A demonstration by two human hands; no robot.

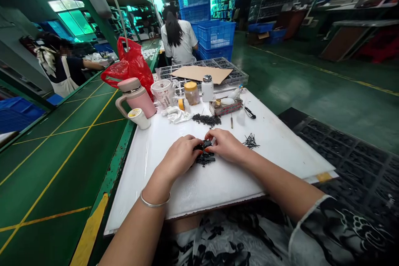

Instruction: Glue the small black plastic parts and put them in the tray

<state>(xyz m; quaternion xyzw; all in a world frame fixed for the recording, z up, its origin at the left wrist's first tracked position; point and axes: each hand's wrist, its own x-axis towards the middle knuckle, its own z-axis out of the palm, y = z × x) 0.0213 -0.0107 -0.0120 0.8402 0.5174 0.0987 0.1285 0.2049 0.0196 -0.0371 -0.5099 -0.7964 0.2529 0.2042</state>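
Observation:
My left hand [182,151] and my right hand [225,144] meet above the middle of a white-topped table [174,199]. Their fingertips are closed around a small black part [205,144], whose exact kind I cannot make out and which the fingers partly cover. Directly beneath lies a little heap of black pieces [205,159], close to both hands. Farther back is a spread of tiny dark pieces [207,119]. Several thin black sticks [251,141] lie loosely to the right of my right hand.
A pink flask [141,104], a white tub [139,119], jars and a red bag [134,64] stand at the back left. A small tray [226,108], a thin tool [231,122] and a black cutter [249,112] lie behind. The green conveyor [68,166] runs left; two people work beyond.

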